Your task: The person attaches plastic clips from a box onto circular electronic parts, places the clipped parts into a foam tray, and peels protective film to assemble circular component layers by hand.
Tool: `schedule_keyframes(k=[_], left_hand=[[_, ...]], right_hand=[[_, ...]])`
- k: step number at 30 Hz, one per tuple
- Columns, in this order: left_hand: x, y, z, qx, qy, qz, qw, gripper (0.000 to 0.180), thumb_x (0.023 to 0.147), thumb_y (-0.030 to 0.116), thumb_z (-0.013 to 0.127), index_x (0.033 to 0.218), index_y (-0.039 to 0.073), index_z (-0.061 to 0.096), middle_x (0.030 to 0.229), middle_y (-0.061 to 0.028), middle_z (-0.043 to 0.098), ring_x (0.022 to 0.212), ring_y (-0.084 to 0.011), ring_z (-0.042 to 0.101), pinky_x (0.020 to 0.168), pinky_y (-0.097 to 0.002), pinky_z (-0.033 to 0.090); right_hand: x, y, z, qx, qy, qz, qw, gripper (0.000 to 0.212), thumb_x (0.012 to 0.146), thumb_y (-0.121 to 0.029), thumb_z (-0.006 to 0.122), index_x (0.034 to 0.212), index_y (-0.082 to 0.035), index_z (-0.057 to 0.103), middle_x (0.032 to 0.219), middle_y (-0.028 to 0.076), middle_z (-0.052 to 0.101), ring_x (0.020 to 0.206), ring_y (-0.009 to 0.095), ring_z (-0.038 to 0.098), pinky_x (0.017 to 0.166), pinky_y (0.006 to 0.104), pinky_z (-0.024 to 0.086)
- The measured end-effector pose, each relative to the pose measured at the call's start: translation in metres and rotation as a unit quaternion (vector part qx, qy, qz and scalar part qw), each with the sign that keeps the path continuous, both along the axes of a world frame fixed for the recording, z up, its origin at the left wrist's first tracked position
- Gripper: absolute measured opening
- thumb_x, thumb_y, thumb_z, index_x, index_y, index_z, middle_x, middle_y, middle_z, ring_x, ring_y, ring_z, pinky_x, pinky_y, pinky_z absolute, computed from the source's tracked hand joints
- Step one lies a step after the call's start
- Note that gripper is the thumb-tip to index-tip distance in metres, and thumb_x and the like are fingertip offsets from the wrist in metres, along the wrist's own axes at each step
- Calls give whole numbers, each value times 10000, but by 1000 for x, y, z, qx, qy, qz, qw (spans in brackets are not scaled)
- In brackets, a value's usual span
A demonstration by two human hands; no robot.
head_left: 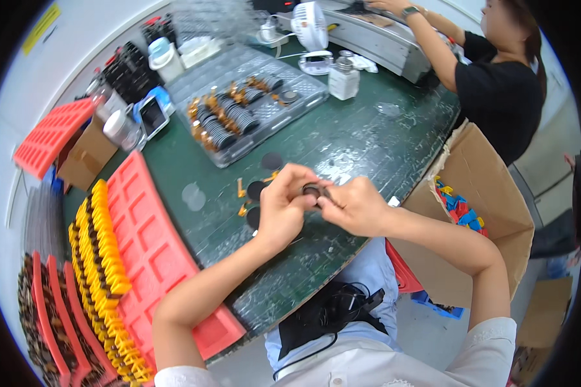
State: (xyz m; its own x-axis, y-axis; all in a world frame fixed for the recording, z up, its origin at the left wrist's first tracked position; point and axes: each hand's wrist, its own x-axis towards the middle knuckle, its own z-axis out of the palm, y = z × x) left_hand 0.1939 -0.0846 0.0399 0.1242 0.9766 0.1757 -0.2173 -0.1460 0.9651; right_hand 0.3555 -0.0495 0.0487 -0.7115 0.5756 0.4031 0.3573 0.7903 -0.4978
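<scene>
While both hands [284, 205] [359, 208] grip a dark piece [312, 190], black discs [272, 161] and orange bits [241, 188] lie nearby.

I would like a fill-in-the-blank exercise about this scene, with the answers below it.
A small dark part is held by the left hand and the ____.
The tabletop is coloured mostly ____.
The big open box at right is made of ____.
Missing words: right hand; green; cardboard.

A small white fan [311, 26] stands near a pale bottle [343, 82].
</scene>
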Motion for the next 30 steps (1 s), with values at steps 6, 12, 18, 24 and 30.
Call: schedule_keyframes(k=[6,12,18,24,30], left_hand=[[-30,14,22,111,18,82,990,332,683,-202,385,921,11,476,926,-109,604,856,-138,573,701,-242,473],[-103,34,67,308,61,353,882,237,768,-150,411,944,-11,484,899,-80,593,793,-115,567,700,-246,479],[-187,47,61,110,-268,440,850,306,727,-130,404,1004,-2,429,965,-118,492,896,-204,507,756,-337,468],[-204,51,50,-31,-405,284,869,181,674,-84,463,844,-21,458,871,-127,491,837,-249,503,744,-356,419],[-201,53,53,-18,-397,266,878,111,694,-61,534,764,12,487,726,-68,511,715,-186,505,692,-310,409]], right_hand=[[-40,20,27,59,39,8,997,131,818,-109,517,837,-25,615,539,147,493,445,280,530,429,354,403],[-132,44,65,-33,68,22,997,224,871,-215,491,872,-14,589,620,116,574,536,202,575,510,321,441],[-216,34,4,100,-130,187,969,192,742,-109,610,917,-36,583,917,112,519,954,274,502,828,354,419],[-242,32,3,100,-167,211,958,85,728,5,557,764,-21,485,847,88,516,890,244,511,711,339,446],[-243,43,-3,-52,-216,182,958,90,685,-3,558,744,-12,490,825,129,504,882,293,520,694,383,445]])
